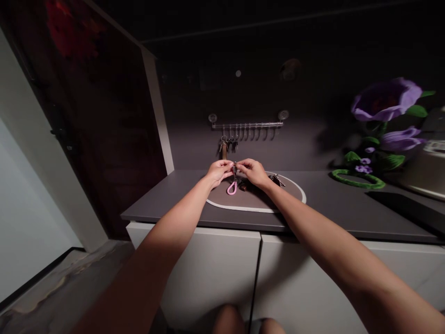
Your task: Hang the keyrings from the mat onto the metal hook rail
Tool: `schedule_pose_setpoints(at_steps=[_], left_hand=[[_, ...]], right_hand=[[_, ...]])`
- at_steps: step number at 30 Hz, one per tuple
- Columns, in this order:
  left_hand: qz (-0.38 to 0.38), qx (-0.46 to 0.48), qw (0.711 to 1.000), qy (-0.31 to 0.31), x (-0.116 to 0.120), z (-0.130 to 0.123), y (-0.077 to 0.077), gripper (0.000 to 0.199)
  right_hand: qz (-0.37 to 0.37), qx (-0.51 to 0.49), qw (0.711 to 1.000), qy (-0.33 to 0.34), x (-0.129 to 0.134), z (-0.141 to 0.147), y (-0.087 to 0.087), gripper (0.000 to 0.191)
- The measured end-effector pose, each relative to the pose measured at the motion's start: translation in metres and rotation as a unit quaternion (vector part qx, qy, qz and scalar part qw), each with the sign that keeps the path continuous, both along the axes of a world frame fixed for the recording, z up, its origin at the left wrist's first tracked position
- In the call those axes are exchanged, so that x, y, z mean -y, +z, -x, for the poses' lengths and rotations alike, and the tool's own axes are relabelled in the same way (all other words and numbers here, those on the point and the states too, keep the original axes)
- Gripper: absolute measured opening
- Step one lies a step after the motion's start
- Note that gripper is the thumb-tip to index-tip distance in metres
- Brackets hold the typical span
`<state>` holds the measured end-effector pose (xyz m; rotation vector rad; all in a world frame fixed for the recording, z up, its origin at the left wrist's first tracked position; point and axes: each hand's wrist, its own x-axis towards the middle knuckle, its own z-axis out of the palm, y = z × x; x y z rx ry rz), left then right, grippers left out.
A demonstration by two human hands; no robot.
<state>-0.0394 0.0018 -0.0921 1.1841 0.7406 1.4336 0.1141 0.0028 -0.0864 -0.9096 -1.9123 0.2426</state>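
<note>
Both my hands meet over an oval mat [257,204] with a white rim, on the dark counter. My left hand [220,171] pinches one side of a keychain with a pink loop strap [232,188]; the strap hangs down below the fingers. From the other side, the fingers of my right hand [253,170] close on the same keychain near its metal top. Its small ring parts are partly hidden by the fingertips. A small brown item [243,188] lies on the mat below my right hand, and dark keys [277,180] lie beside my right wrist.
On the wall behind, a clear hook rail [248,125] carries several keys [224,147] at its left end. Purple fabric flowers [387,102] with a green ring base [358,180] stand at the right, beside a pale rounded object [427,167]. White cabinet doors [212,273] are below the counter.
</note>
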Motion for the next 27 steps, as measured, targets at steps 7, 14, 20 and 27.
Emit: schedule_pose_setpoints(at_steps=[7, 14, 20, 27], left_hand=[[-0.004, -0.038, 0.999, 0.014, 0.0, 0.001, 0.0, 0.006], [-0.02, -0.074, 0.997, 0.026, -0.006, 0.002, -0.004, 0.014], [-0.032, -0.115, 0.991, 0.063, -0.008, 0.001, -0.006, 0.014], [-0.084, -0.203, 0.969, 0.108, -0.011, -0.002, -0.011, 0.011]], right_hand=[[0.017, -0.032, 0.999, 0.006, -0.001, 0.0, 0.0, 0.022], [0.034, -0.07, 0.996, 0.031, -0.012, -0.002, -0.006, 0.027], [0.041, -0.093, 0.994, 0.039, -0.022, -0.006, -0.012, 0.029], [0.049, -0.115, 0.991, 0.049, -0.02, -0.007, -0.011, 0.026]])
